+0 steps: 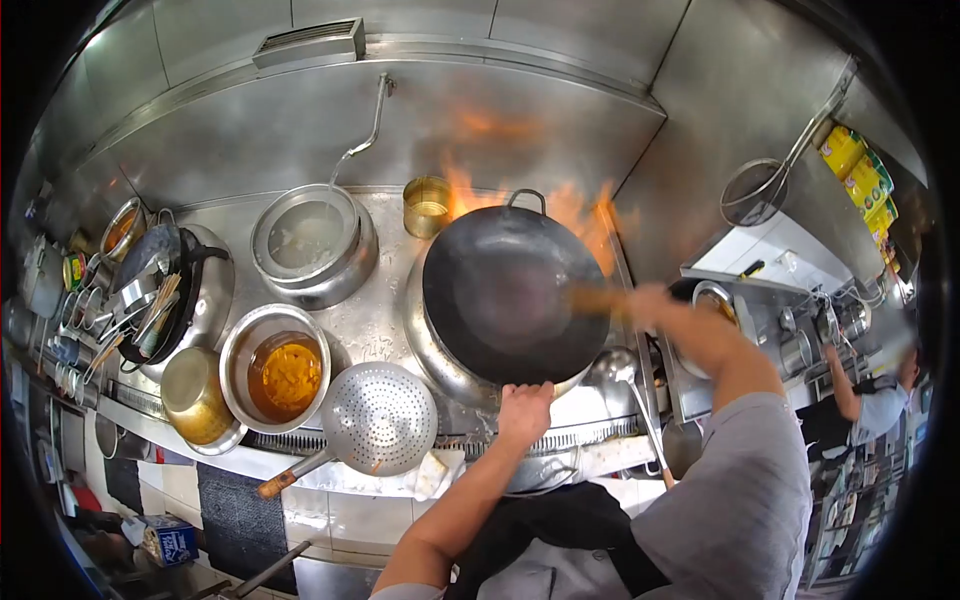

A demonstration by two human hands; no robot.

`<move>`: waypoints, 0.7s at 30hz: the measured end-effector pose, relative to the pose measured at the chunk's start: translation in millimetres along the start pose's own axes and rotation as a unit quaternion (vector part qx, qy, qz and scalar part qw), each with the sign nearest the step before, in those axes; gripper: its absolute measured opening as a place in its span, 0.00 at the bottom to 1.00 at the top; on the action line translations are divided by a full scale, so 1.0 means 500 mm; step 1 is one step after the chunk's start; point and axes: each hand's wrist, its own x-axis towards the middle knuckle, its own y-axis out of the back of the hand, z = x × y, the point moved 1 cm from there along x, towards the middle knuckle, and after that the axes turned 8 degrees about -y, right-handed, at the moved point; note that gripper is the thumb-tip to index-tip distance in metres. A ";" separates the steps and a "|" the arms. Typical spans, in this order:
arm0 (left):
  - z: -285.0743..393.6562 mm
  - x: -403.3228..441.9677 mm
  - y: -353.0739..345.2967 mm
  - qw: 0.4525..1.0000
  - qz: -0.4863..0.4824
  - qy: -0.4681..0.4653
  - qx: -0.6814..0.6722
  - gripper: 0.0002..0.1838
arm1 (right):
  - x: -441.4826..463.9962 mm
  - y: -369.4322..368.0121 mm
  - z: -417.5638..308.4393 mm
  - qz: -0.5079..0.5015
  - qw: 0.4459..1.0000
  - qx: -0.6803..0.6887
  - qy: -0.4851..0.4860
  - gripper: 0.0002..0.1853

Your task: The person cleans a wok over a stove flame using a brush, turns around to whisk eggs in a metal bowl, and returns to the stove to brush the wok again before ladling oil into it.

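Note:
A large black wok sits tilted over the burner, its inside bare and dark. Flames rise behind its far rim. My left hand is closed at the wok's near edge, where the grip is mostly covered by my fingers. Over the right side of the wok, my right hand is wrapped round a light-brown brush, smeared by motion. Beside the wok on the right, a steel ladle lies with its handle toward me.
A perforated strainer lies front left, near a pot of orange oil. Behind stand a steel pot under a running tap and a brass-coloured can. Another person works far right.

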 end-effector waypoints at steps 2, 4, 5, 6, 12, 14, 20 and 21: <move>0.010 0.006 0.008 1.000 -0.011 0.009 -0.012 0.03 | 0.059 0.047 0.107 0.171 0.891 0.214 -0.361 0.42; 0.018 0.000 0.012 1.000 -0.011 0.004 -0.021 0.03 | 0.087 0.117 0.066 0.256 0.780 0.377 -0.429 0.49; 0.018 0.000 0.011 1.000 -0.004 0.001 -0.016 0.03 | 0.103 0.137 0.003 0.234 0.770 0.436 -0.403 0.47; 0.017 0.001 0.010 1.000 0.005 -0.001 -0.010 0.03 | 0.125 0.146 -0.080 0.253 0.785 0.426 -0.372 0.43; 0.018 0.005 0.006 0.999 0.019 -0.024 -0.009 0.03 | 0.083 0.149 -0.473 -0.053 0.834 0.549 -0.002 0.53; 0.043 0.000 0.010 1.000 0.017 -0.001 -0.004 0.03 | 0.066 0.059 -0.364 0.038 0.950 0.295 0.093 0.49; 0.043 -0.004 0.020 0.999 -0.013 0.031 -0.002 0.05 | 0.105 0.060 -0.041 0.183 0.739 0.462 -0.455 0.42; 0.041 -0.007 0.015 1.000 -0.011 0.025 -0.004 0.05 | 0.114 0.062 -0.076 0.184 0.745 0.462 -0.444 0.42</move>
